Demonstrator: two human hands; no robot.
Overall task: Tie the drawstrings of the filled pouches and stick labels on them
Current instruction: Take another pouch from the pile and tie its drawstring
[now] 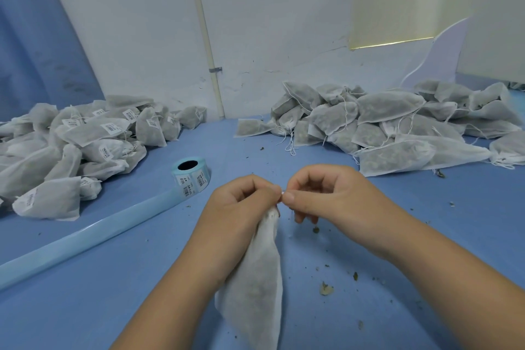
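Two heaps flank the blue table [113, 307]: labelled grey non-woven pouches [71, 145] on the left, unlabelled ones with loose strings [383, 119] on the right, too many to count; near the left heap stands one pale-blue label roll [191, 176], its glossy backing strip [85, 239] trailing leftward; dried crumbs [326, 289] lie scattered. At centre, one soft filled white pouch [255, 278]; the left hand [241, 199] and right hand [321, 193] pinch its thin drawstring [282, 193] at the gathered neck.
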